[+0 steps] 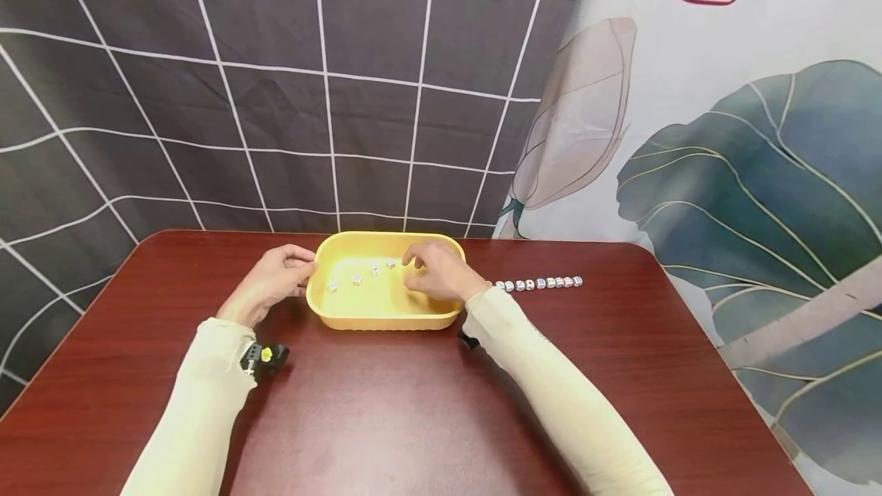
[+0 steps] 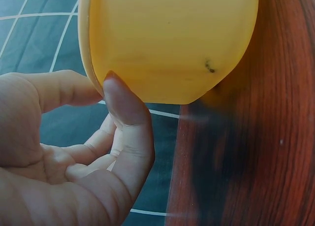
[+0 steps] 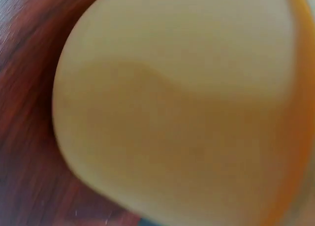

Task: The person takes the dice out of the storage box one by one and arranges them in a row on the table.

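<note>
Left hand (image 1: 265, 283) and right hand (image 1: 441, 274) at a yellow plastic tub (image 1: 386, 323), centre of the frame.
Left of centre, the left thumb and a finger pinch the tub's left rim; four small white dice (image 1: 357, 280) lie scattered in its left and middle part; the right fingers bend down over its right part, whether holding anything I cannot tell; right of centre, a row of white dice (image 1: 540, 283) lines the red-brown wooden table (image 1: 372, 404).

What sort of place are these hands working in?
Probably an indoor corner set up for tabletop work: a dark grey white-gridded cloth and a white leaf-printed cloth hang around a reddish-brown wood-grain table.
</note>
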Demonstrator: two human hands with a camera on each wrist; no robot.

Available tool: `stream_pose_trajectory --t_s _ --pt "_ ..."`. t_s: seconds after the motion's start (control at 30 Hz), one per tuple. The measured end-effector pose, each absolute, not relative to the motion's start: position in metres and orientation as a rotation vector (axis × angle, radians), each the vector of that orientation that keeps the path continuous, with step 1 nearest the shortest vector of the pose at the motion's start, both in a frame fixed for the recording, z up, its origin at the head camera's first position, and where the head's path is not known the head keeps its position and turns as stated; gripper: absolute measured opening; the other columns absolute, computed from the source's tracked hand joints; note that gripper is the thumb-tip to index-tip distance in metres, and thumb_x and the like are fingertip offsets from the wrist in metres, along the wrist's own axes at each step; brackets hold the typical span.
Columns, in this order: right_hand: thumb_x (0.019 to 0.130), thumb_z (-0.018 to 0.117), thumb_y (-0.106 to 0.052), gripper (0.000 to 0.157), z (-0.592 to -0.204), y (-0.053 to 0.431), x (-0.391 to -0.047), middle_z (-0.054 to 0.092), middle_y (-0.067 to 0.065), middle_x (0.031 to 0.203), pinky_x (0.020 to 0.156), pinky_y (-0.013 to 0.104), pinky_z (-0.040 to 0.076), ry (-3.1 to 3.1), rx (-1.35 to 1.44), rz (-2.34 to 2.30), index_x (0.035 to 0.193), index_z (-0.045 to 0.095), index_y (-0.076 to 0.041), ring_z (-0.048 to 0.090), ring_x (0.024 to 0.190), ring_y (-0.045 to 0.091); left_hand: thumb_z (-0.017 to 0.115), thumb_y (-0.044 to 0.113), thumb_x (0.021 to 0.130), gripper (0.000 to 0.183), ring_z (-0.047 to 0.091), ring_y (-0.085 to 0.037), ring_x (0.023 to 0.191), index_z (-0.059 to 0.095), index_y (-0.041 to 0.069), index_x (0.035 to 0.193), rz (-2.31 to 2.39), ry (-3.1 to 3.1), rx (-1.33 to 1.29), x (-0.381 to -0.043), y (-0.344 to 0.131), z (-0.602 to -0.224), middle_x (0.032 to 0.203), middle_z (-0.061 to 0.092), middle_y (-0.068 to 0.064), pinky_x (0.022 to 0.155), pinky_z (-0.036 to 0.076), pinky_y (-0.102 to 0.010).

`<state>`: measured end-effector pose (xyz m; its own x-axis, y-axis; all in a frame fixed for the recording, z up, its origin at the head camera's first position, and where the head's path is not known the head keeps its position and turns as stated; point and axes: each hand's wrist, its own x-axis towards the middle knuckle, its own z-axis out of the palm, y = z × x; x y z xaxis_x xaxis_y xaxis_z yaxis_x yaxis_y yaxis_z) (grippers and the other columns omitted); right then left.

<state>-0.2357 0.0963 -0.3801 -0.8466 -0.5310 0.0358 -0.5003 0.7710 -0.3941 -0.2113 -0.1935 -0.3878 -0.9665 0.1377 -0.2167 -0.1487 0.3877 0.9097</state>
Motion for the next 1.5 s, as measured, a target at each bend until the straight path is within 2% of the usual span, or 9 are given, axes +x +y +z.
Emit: stream_pose_trajectory --t_s 0.17,0.33,0.5,0.6,0.7,1.03,1.2,1.5 --pt "0.088 0.072 -0.017 0.042 -0.384 0.083 -0.236 0.068 0.011 0.106 0.089 0.034 0.05 2.856 -0.76 -0.583 0.128 0.066 -0.009 0.06 0.1 0.024 0.053 0.013 0.101 0.04 0.064 -0.009 0.081 0.047 -0.01 0.133 1.615 2.393 -0.008 -0.21 -0.195 -0.388 0.111 0.065 -0.017 0.071 0.058 -0.022" --pt "0.088 0.073 -0.017 0.06 -0.392 0.075 -0.236 0.062 0.009 0.107 0.096 0.037 0.049 2.838 -0.689 -0.544 0.145 0.055 -0.012 0.054 0.103 0.022 0.053 0.012 0.101 0.04 0.065 -0.009 0.08 0.047 -0.01 0.133 1.623 2.39 -0.007 -0.21 -0.193 -0.388 0.112 0.066 -0.018 0.071 0.058 -0.022" --pt "0.088 0.072 -0.019 0.066 -0.396 0.073 -0.236 0.059 0.009 0.111 0.101 0.04 0.048 2.83 -0.655 -0.516 0.15 0.05 -0.014 0.052 0.109 0.024 0.053 0.012 0.1 0.04 0.066 -0.009 0.079 0.047 -0.01 0.133 1.628 2.387 -0.01 -0.211 -0.193 -0.388 0.11 0.067 -0.017 0.071 0.058 -0.021" --pt "0.088 0.072 -0.018 0.059 -0.395 0.074 -0.236 0.06 0.009 0.112 0.1 0.039 0.048 2.831 -0.644 -0.537 0.145 0.055 -0.015 0.053 0.109 0.024 0.053 0.013 0.101 0.04 0.066 -0.009 0.079 0.047 -0.01 0.133 1.628 2.386 -0.009 -0.212 -0.193 -0.388 0.109 0.067 -0.016 0.071 0.058 -0.021" --pt "0.088 0.072 -0.014 0.046 -0.395 0.075 -0.236 0.06 0.009 0.11 0.096 0.038 0.048 2.826 -0.628 -0.583 0.133 0.062 -0.015 0.054 0.106 0.024 0.053 0.013 0.101 0.039 0.066 -0.009 0.079 0.047 -0.01 0.133 1.629 2.383 -0.009 -0.212 -0.193 -0.388 0.109 0.067 -0.016 0.071 0.058 -0.022" --pt "0.087 0.075 -0.013 0.013 -0.4 0.078 -0.241 0.062 0.004 0.096 0.086 0.029 0.047 2.855 -0.656 -0.605 0.099 0.069 -0.013 0.055 0.093 0.017 0.052 0.012 0.101 0.039 0.066 -0.009 0.079 0.047 -0.01 0.132 1.617 2.391 -0.011 -0.211 -0.193 -0.388 0.111 0.067 -0.017 0.071 0.058 -0.021" --pt "0.089 0.076 -0.014 0.008 -0.399 0.079 -0.242 0.061 0.003 0.092 0.082 0.026 0.046 2.843 -0.653 -0.614 0.094 0.07 -0.012 0.054 0.089 0.015 0.052 0.013 0.101 0.039 0.065 -0.01 0.08 0.047 -0.01 0.133 1.611 2.395 -0.009 -0.211 -0.194 -0.387 0.112 0.065 -0.018 0.071 0.058 -0.021" --pt "0.089 0.077 -0.015 0.008 -0.397 0.081 -0.24 0.064 0.003 0.093 0.081 0.026 0.048 2.822 -0.669 -0.673 0.092 0.07 -0.012 0.056 0.088 0.014 0.051 0.013 0.102 0.04 0.065 -0.009 0.08 0.046 -0.011 0.134 1.626 2.38 0.008 -0.21 -0.195 -0.389 0.113 0.066 -0.019 0.069 0.058 -0.022"
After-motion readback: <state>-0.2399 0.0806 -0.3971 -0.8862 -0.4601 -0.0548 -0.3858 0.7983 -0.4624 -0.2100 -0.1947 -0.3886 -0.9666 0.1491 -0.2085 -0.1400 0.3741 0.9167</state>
